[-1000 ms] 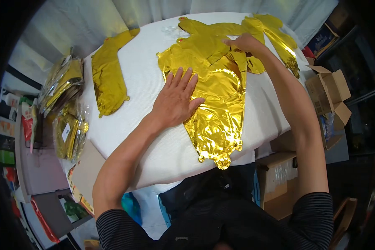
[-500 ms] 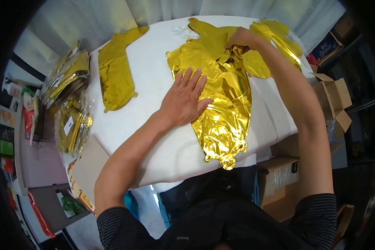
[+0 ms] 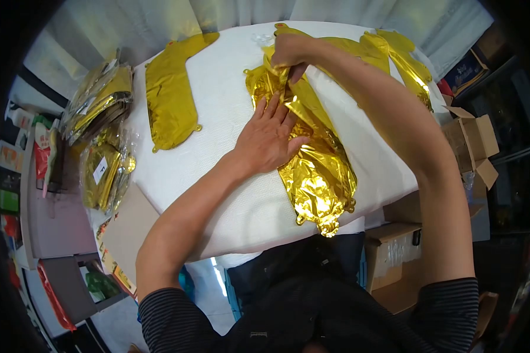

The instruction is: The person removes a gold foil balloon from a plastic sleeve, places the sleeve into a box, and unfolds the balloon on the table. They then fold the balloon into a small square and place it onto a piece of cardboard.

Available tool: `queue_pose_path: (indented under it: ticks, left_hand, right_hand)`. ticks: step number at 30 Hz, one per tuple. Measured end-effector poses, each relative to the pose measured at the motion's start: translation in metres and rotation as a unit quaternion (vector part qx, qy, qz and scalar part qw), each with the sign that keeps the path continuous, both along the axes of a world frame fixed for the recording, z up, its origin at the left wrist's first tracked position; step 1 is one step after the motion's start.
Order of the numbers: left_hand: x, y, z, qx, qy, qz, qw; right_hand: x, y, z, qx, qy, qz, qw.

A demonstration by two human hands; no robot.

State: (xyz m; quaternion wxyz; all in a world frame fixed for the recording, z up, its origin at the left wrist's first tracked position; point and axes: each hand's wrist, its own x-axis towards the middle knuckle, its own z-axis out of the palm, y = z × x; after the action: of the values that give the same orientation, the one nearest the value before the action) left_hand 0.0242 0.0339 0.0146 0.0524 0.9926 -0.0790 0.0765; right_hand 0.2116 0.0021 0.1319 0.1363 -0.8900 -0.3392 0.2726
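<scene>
A crumpled gold foil balloon (image 3: pixel 318 165) lies on the white-covered table (image 3: pixel 229 147), running from the middle to the near edge. My left hand (image 3: pixel 268 138) presses flat on its left side, fingers spread. My right hand (image 3: pixel 288 53) grips the balloon's far flap and holds it folded over toward the left, above my left fingertips. More gold foil pieces (image 3: pixel 394 56) lie behind at the far right of the table.
Another flat gold balloon (image 3: pixel 171 97) lies on the table's left part. Packets of gold foil balloons (image 3: pixel 100 112) are stacked off the table at left. Open cardboard boxes (image 3: pixel 471 141) stand at the right, and another box (image 3: pixel 391 247) sits below the table's near right corner.
My right hand has pulled the balloon's far flap from the right across to the left, folding the foil narrower. My left hand stays pressed in place.
</scene>
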Motion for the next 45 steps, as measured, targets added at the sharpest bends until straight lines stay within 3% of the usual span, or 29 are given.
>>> queue_pose_path:
  ticks: [1, 3, 5, 7, 9, 11, 12, 14, 16, 19, 21, 27, 29, 33, 35, 38, 42, 45]
  left_hand:
    - [-0.001, -0.001, 0.007, 0.031, 0.059, 0.011, 0.998]
    - [-0.001, 0.000, 0.013, 0.005, 0.073, 0.000, 0.997]
    - [-0.002, 0.002, 0.009, -0.021, 0.087, -0.010, 0.996]
    - [-0.003, 0.003, -0.004, -0.039, -0.036, -0.024, 0.998]
    - [-0.001, 0.003, -0.011, -0.043, -0.062, -0.027, 0.997]
    - [0.000, 0.004, -0.013, -0.044, -0.090, -0.032, 0.994]
    - [0.000, 0.004, -0.013, -0.034, -0.085, -0.026, 0.995]
    - [0.001, 0.002, -0.012, -0.022, -0.079, -0.024, 0.996]
    - [0.001, 0.002, -0.010, -0.038, -0.057, -0.018, 0.997]
    - [0.001, 0.001, -0.007, -0.028, -0.061, -0.022, 0.997]
    - [0.000, 0.002, -0.006, -0.027, -0.051, -0.024, 0.998]
    - [0.000, 0.002, -0.003, -0.041, -0.027, -0.039, 0.998]
    - [0.001, 0.003, -0.005, -0.049, -0.045, -0.050, 0.997]
    - [0.001, 0.003, -0.005, -0.035, -0.072, -0.047, 0.996]
    - [0.000, 0.002, -0.004, -0.036, -0.066, -0.040, 0.996]
    - [0.001, 0.004, -0.005, -0.043, -0.045, -0.043, 0.997]
    - [0.000, 0.004, -0.008, -0.022, -0.063, -0.033, 0.997]
    - [-0.001, 0.003, -0.007, -0.033, -0.059, -0.031, 0.997]
  right_hand:
    - [-0.004, 0.004, -0.006, 0.001, 0.001, 0.000, 1.000]
    - [-0.011, 0.008, -0.018, -0.022, -0.032, 0.017, 0.999]
    - [-0.016, -0.002, -0.014, -0.002, 0.010, -0.007, 1.000]
    - [-0.013, -0.021, -0.010, 0.100, 0.025, -0.002, 0.995]
    - [-0.007, -0.053, -0.015, 0.290, 0.053, -0.049, 0.954]
    - [0.009, -0.086, -0.028, 0.389, -0.033, -0.039, 0.920]
    - [0.019, -0.105, -0.043, 0.389, -0.033, -0.039, 0.920]
    - [0.037, -0.134, -0.080, 0.410, -0.156, -0.022, 0.898]
    - [0.034, -0.148, -0.106, 0.398, -0.170, -0.011, 0.902]
    - [0.003, -0.156, -0.114, 0.372, -0.185, 0.019, 0.909]
    - [-0.021, -0.155, -0.115, 0.385, -0.122, 0.059, 0.913]
    - [-0.041, -0.138, -0.128, 0.429, -0.143, 0.091, 0.887]
    - [-0.041, -0.133, -0.132, 0.401, -0.227, 0.096, 0.882]
    - [-0.028, -0.125, -0.132, 0.417, -0.247, 0.113, 0.867]
    - [-0.012, -0.111, -0.132, 0.425, -0.285, 0.056, 0.857]
    - [0.010, -0.096, -0.118, 0.412, -0.183, 0.032, 0.892]
    - [0.021, -0.072, -0.113, 0.424, -0.166, 0.048, 0.889]
    - [0.012, -0.068, -0.110, 0.345, -0.128, 0.065, 0.928]
